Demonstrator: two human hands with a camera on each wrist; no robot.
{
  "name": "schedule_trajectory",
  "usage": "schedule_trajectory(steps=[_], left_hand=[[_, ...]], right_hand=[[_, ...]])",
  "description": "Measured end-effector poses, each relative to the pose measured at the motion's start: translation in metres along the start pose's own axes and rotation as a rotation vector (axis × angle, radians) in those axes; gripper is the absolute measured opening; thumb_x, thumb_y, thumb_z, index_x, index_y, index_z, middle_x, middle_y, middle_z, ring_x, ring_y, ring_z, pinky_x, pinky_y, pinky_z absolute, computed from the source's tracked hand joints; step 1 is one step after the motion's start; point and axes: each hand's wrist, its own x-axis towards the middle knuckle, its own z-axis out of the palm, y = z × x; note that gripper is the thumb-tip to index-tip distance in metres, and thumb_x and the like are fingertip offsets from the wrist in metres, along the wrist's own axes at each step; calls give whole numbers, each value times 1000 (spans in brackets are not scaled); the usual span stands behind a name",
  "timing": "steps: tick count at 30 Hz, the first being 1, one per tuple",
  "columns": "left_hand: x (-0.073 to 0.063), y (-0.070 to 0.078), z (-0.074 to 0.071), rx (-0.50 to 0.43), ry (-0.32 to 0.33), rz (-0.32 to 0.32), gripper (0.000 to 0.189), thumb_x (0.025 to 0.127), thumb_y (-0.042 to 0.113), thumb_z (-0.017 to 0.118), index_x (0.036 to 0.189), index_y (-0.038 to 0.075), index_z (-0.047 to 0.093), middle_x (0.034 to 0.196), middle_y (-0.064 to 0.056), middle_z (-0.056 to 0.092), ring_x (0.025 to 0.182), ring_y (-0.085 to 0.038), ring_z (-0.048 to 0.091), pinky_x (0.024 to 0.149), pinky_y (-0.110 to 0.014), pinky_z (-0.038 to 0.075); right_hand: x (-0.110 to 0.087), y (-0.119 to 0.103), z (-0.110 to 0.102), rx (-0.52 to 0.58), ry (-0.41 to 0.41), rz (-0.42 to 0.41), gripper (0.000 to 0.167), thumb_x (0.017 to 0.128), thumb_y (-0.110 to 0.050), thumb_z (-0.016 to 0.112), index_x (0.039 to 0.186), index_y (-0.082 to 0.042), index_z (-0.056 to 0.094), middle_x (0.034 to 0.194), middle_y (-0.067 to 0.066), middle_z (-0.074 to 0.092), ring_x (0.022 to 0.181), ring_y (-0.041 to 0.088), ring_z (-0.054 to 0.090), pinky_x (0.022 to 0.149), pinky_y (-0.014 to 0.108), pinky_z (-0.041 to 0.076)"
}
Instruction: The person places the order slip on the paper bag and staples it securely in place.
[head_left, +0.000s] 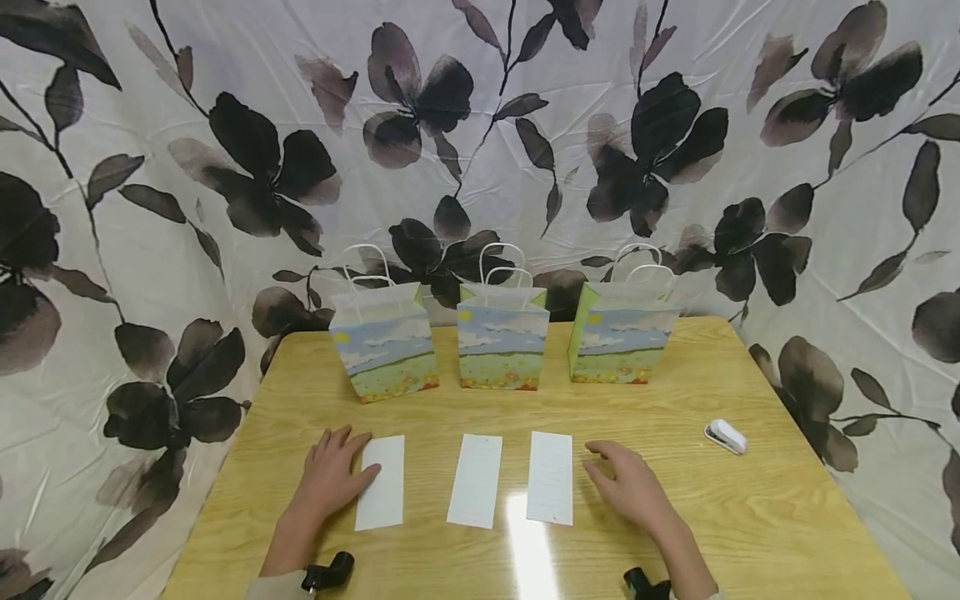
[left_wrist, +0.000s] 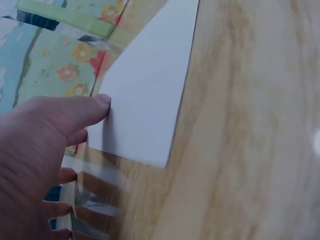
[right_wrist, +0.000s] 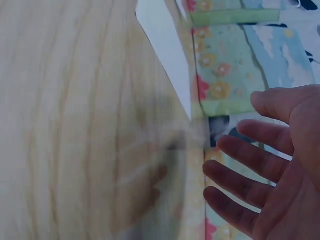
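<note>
Three white paper cards lie in a row on the table: a left card [head_left: 384, 492], a middle card [head_left: 475, 481] and a right card [head_left: 550, 477]. My left hand [head_left: 330, 472] is at the left card, its thumb over the card's left edge and the other fingers on or just above the wood beside it. In the left wrist view the thumb [left_wrist: 80, 111] reaches the card [left_wrist: 145, 85]. My right hand [head_left: 628, 485] hovers just right of the right card, holding nothing. The right wrist view shows its fingers [right_wrist: 250, 157] spread and relaxed.
Three paper gift bags with white handles stand along the table's back: a left bag [head_left: 386, 346], a middle bag [head_left: 502, 342] and a right bag [head_left: 622, 337]. A small white stapler [head_left: 725, 437] lies at the right. Floral cloth [head_left: 525, 200] hangs behind the wooden table [head_left: 285, 417].
</note>
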Motion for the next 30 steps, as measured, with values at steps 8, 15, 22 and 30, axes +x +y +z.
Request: schedule_trajectory(steps=[8,15,22,30], left_hand=[[-4,-6,-5,-77,23,-26,51,83,40,77,120,6,64,140,-31,41,128,-58,30,96,-72,25],[8,2,-7,-92,105,-6,25,89,22,73,105,3,69,114,-19,63,102,-37,58,82,-53,46],[10,10,-20,-238,132,-147,26,94,30,67,105,7,72,86,-2,65,76,-19,60,67,-39,49],[19,14,-49,-345,195,-78,25,93,29,69,102,6,74,82,-2,67,72,-17,58,63,-35,49]], right_hand=[[2,14,-15,25,13,-13,35,97,-18,64,127,-2,62,124,13,62,111,34,58,87,49,49],[4,21,-32,29,62,-36,33,97,-15,62,127,0,61,123,15,62,110,36,58,85,51,49],[7,23,-38,37,44,-44,34,98,-17,60,127,1,60,123,16,62,109,36,59,86,52,49],[24,14,-23,50,-32,-74,37,100,-23,58,130,-1,59,124,14,62,110,33,59,89,51,47]])
